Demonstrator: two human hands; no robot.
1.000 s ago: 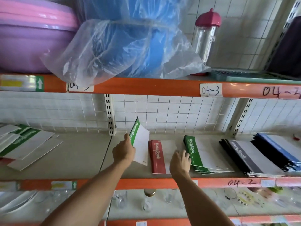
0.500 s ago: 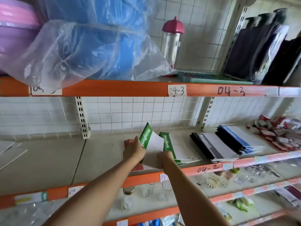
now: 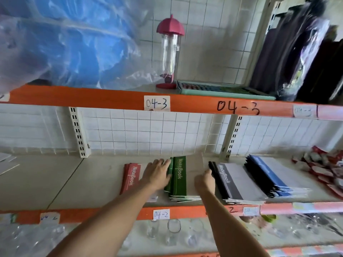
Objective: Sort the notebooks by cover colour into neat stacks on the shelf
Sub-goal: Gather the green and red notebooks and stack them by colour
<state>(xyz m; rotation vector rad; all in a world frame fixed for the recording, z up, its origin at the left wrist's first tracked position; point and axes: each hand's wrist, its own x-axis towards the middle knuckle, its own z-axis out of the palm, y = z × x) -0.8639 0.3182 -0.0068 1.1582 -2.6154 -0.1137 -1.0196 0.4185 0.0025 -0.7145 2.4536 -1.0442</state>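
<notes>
Green notebooks (image 3: 179, 178) lie stacked mid-shelf (image 3: 89, 180) between red and black piles; our left hand (image 3: 156, 174) presses flat on their spine side; right hand (image 3: 205, 179) touches the opposite edge, fingers loosely bent; thin, light, floppy, probably slippery, so we'd square them by the edges.

Shelf (image 3: 55, 182); red (image 3: 130, 178), green (image 3: 179, 178), black (image 3: 232, 182), blue stacks (image 3: 269, 175).

Up on the orange-edged upper shelf (image 3: 104, 98), a clear plastic bottle with a pink umbrella-shaped cap (image 3: 170, 51) stands upright just beside a flat teal tray (image 3: 219, 89), with blue tubs bundled in clear plastic wrap (image 3: 74, 43) to their left and dark bagged goods (image 3: 297, 52) leaning at the right. Handwritten white labels (image 3: 157, 103) read "04-3" on that edge. Clear drinking glasses (image 3: 174, 226) sit on the lowest shelf, and red-and-white packets (image 3: 324, 169) are heaped at the far right.
</notes>
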